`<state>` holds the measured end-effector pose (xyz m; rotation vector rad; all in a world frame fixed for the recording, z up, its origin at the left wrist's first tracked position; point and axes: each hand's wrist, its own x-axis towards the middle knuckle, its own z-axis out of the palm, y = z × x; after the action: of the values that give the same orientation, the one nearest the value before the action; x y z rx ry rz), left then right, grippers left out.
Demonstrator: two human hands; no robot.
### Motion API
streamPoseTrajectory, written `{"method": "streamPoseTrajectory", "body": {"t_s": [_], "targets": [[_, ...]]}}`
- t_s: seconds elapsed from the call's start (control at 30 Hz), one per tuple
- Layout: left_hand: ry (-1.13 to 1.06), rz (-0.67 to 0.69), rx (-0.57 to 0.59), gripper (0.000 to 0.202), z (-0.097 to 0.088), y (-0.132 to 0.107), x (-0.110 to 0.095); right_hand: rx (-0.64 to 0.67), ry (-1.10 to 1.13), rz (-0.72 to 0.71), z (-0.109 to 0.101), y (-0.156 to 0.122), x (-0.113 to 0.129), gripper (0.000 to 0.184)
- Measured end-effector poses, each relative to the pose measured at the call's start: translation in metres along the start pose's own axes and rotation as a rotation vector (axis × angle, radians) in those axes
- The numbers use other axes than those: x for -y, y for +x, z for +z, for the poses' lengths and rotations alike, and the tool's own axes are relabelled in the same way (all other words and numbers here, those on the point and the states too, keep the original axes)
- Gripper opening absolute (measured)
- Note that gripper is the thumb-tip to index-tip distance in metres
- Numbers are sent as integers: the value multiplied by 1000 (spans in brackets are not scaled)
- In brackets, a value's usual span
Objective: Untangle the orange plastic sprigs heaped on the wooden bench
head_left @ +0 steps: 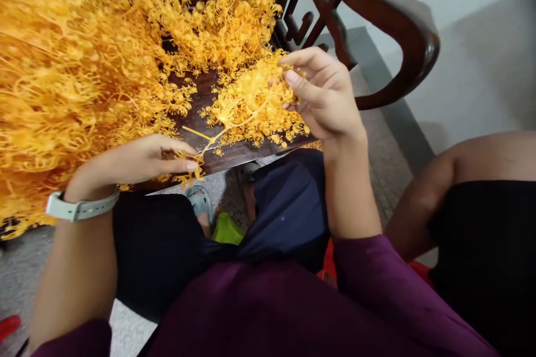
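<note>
My left hand [140,160], with a pale watch strap at the wrist, pinches the lower end of a thin yellow plastic flower sprig [215,136] at the bench's front edge. The sprig forks and runs up to the right, over a small heap of yellow plastic flowers [247,95]. At the right side of this heap, my right hand [329,92] has its thumb and fingers curled around yellow flower tips. Whether these tips belong to the same sprig is hard to tell.
A large mass of yellow plastic flowers [84,67] covers the left, and another bunch [243,11] lies at the back. The dark wooden bench [230,162] has a curved armrest [402,17] on the right. A person's bare knee [435,189] is close at my right.
</note>
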<state>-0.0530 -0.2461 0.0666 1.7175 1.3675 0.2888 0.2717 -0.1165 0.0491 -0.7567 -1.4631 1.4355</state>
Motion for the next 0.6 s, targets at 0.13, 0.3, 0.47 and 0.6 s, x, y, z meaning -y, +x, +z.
{"method": "streamPoseTrajectory", "body": {"t_s": [0.13, 0.3, 0.47, 0.6], "targets": [[88, -53, 297, 74, -7, -1, 8, 114, -24, 48, 5, -7, 7, 30], [120, 39, 211, 91, -16, -1, 23, 213, 19, 68, 2, -10, 8, 41], [-152, 305, -376, 81, -5, 18, -2, 450, 78, 72, 15, -13, 13, 48], [-310, 418, -387, 59, 16, 32, -39, 499, 118, 90, 37, -20, 17, 52]]}}
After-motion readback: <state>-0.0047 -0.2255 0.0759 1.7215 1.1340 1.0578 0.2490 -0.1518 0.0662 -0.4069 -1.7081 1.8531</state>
